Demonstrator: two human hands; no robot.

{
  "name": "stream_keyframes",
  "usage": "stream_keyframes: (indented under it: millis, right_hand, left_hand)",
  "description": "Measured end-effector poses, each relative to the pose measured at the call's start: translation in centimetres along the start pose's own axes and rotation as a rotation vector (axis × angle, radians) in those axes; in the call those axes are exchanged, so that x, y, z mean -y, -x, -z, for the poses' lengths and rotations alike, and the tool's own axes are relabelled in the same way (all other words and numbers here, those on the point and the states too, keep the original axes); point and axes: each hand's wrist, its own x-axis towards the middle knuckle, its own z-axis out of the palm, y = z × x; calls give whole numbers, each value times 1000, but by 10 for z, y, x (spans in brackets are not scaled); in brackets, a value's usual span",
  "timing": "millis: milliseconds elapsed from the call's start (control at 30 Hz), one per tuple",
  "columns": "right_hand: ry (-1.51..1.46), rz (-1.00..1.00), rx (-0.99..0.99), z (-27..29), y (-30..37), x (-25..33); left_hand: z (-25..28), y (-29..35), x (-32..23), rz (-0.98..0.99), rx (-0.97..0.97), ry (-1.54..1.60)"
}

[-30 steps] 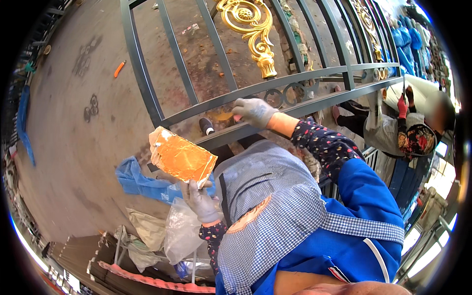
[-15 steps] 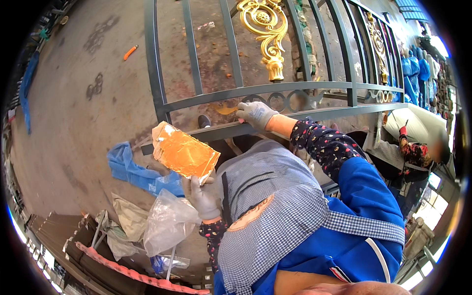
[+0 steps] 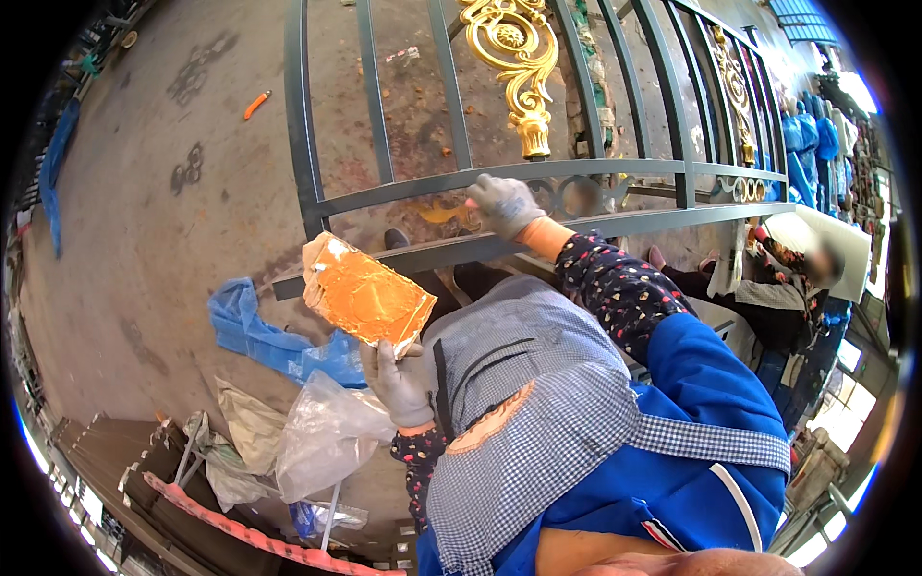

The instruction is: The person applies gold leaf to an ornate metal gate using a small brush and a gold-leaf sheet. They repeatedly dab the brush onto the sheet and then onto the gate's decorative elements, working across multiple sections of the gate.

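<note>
My left hand (image 3: 397, 386), in a grey glove, grips the lower edge of a flat piece of cardboard (image 3: 368, 291) smeared with orange-gold paint. The cardboard is tilted, left of my checked apron. My right hand (image 3: 506, 205), gloved too, is curled over the gap between the two lower rails of a dark grey metal railing (image 3: 442, 180). A pinkish bit shows at its fingertips; what they hold, if anything, is too small to name. Ahead of this hand, a gold scroll ornament (image 3: 512, 58) sits between the upright bars. Dark rings (image 3: 576, 195) line the gap to its right.
Blue plastic wrap (image 3: 274, 336) and a clear plastic bag (image 3: 331, 427) lie at my left. An orange-handled tool (image 3: 255, 105) is on the concrete floor. Another person (image 3: 768, 293) works at the right, beside a pale curved sheet. A pink-wrapped bar (image 3: 259, 533) runs along the lower left.
My right hand has risen off the lower rail toward the upper one. The cardboard in my left hand has shifted slightly right. The other person has bent and moved an arm.
</note>
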Motion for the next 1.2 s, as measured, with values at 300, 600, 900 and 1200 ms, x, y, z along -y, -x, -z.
stream_keyframes:
  millis: [300,600,900,1200]
  right_hand:
    - [-131,-188,-199,-2,20,8]
    - [-139,-350,-209,21,53,-6]
    - [-538,46,-280,118,32,121]
    - [-313,-11,-131,107,56,125]
  left_hand:
    - [0,-2,1,26,6,36]
    - [-13,-7,-14,39,125,-14]
    - [-35,-14,-4,161,287,62]
    - [-49,-8,-12,180,330,54]
